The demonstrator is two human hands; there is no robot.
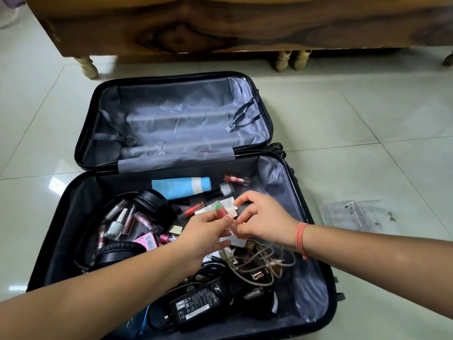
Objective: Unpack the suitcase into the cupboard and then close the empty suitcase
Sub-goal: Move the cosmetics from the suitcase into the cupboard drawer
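Note:
A black suitcase point(81, 197) lies open on the tiled floor, its far half holding only grey lining. The near half holds a blue tube point(181, 187), black headphones point(149, 201), several nail polish and lipstick bottles point(120, 222), tangled cables point(259, 263) and a black power adapter point(196, 305). Both hands meet over the middle of the near half. My left hand point(206, 231) pinches a small pink-red tube point(221, 212). My right hand point(264, 217) has its fingers curled at a small card or sachet point(229, 204) beside that tube; what it grips is partly hidden.
A wooden bed frame point(220, 23) on turned legs stands just beyond the suitcase. A clear plastic pouch point(353, 214) lies on the floor tiles to the right.

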